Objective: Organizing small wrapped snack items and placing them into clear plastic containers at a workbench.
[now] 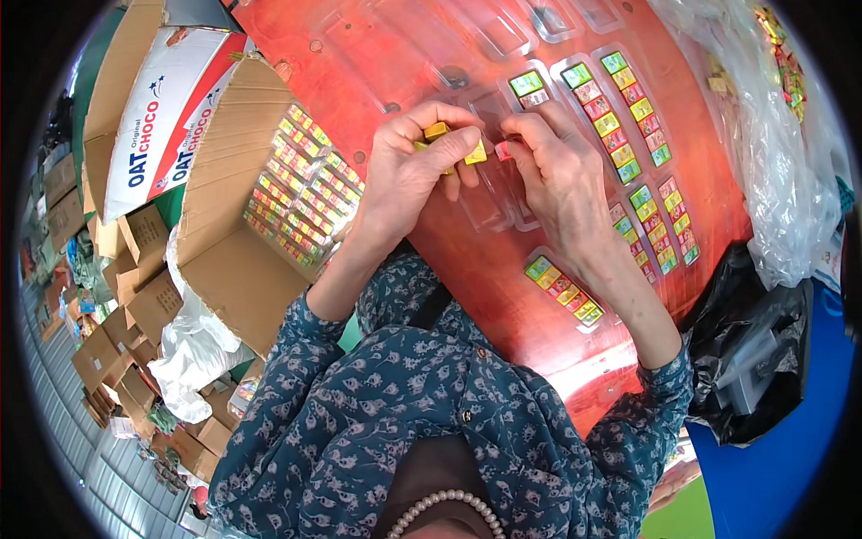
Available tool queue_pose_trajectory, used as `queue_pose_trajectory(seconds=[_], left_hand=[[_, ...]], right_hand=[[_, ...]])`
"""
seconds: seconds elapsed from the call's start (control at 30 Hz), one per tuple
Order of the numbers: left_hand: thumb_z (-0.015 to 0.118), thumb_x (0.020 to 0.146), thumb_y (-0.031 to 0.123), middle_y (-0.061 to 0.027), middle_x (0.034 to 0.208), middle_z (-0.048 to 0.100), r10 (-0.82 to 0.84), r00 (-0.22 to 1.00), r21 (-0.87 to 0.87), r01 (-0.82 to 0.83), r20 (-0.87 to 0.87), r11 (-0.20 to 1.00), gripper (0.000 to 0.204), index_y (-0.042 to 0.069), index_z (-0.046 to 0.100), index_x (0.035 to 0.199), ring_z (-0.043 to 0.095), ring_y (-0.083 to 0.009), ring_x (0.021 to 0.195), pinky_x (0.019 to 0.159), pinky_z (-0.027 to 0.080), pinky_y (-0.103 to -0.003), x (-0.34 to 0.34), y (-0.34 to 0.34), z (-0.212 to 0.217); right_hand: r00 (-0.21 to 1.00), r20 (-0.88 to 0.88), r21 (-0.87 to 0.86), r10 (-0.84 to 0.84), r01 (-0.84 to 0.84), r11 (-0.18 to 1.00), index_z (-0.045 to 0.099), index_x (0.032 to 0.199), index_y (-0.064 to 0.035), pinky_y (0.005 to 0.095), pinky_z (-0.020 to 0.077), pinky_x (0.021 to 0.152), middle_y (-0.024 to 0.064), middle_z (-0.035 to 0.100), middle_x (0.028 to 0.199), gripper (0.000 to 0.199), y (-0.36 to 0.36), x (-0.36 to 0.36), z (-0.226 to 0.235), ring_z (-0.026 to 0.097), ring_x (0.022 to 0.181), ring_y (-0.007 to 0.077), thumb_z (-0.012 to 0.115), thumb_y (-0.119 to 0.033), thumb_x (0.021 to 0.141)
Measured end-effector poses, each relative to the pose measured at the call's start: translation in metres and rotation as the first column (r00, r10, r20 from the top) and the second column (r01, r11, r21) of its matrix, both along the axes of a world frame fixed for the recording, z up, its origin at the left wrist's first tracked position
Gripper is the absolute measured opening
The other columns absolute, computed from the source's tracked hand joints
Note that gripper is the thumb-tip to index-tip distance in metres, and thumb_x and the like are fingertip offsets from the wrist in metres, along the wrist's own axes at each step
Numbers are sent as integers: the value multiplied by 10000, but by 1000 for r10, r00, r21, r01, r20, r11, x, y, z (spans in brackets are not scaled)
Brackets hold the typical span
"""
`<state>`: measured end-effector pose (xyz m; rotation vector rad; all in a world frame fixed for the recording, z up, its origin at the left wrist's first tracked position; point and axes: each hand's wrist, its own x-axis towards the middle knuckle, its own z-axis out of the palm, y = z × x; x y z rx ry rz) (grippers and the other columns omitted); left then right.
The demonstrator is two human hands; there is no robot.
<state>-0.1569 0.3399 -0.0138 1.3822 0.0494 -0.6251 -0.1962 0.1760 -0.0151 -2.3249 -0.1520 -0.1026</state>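
Note:
My left hand (415, 171) is closed around several small wrapped cubes (442, 136), yellow ones showing between the fingers. My right hand (557, 171) pinches one small pink cube (503, 151) at its fingertips, right beside the left hand. Both hands hover over a clear plastic tray (498, 202) lying on the red table (431, 54); that tray holds a green and a pink cube (528, 86) at its far end.
Filled clear trays of coloured cubes (618, 112) lie right of my hands, another (566, 292) nearer me. An open cardboard box (233, 216) packed with filled trays stands at left. A clear plastic bag (781, 162) is at right, a black bag (754, 350) below it.

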Motion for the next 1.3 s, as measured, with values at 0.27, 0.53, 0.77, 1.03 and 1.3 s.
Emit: queue_pose_trajectory(seconds=[0.27,0.53,0.77,1.03,1.3], left_hand=[[536,883,160,-109,842,638,-71,974,-258,13,-216,966,249,-36,590,1026,638,-158,675,514,507,-232,4,0,2],[533,880,131,-110,866,646,-59,996,-124,51,-65,991,220,-22,606,1020,620,-127,645,494,493,-222,8,-2,6],[501,894,115,-86,916,657,-152,984,47,148,98,988,209,-13,624,1003,561,-72,606,446,417,-178,14,-10,1],[467,925,222,-112,914,655,-194,979,72,189,68,979,288,-14,616,993,574,-84,612,459,430,-183,17,-12,1],[306,943,463,-181,968,599,-140,904,-371,-22,-405,928,595,-71,545,1051,635,-273,830,695,543,-324,26,-5,5]], right_hand=[[1000,-27,293,-10,18,956,586,877,-2,324,466,538,128,567,753,146,3,6,16,586,604,263,642,-78,765],[973,-217,264,-80,137,955,577,927,-5,313,490,588,114,605,791,200,-19,-3,26,618,687,207,642,-10,738],[946,71,-119,315,-306,945,543,837,13,363,497,683,117,519,909,271,-22,-12,15,559,865,296,594,44,573],[956,81,-77,282,-276,958,532,810,24,355,485,687,118,512,887,222,-23,-12,9,547,857,287,578,28,593],[993,110,221,-46,21,975,577,873,0,354,464,596,122,568,793,178,-14,-5,23,568,702,291,642,-10,708]])
